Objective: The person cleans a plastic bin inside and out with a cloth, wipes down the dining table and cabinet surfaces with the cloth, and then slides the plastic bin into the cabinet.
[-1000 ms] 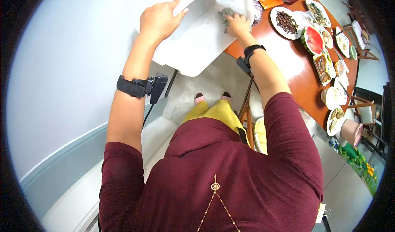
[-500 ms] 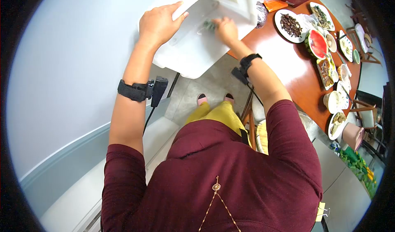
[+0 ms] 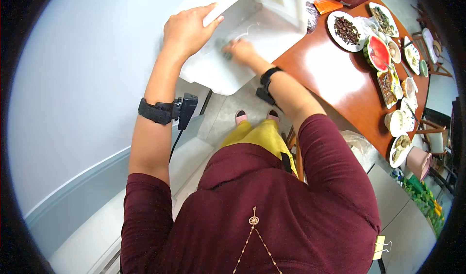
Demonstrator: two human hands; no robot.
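Note:
A large white plastic bin (image 3: 213,80) is tilted at the top centre, its open side toward me. My left hand (image 3: 189,31) grips its upper left rim, thumb over the edge. Inside the bin, my right hand (image 3: 241,51) is closed on a greyish-green cloth (image 3: 226,50) that touches the inner wall. That hand is blurred, and part of the cloth is hidden by the fingers.
At the right a brown table (image 3: 315,65) bears a plate of dark food pieces (image 3: 346,30), a cut watermelon (image 3: 378,53) and several dishes. A pale wall (image 3: 87,80) stands close on the left. A pink bin (image 3: 418,163) is beyond the table.
My right hand has moved left and down inside the bin with the cloth, from the right wall toward the lower left. My left hand stays on the rim. The bin has shifted slightly to the right.

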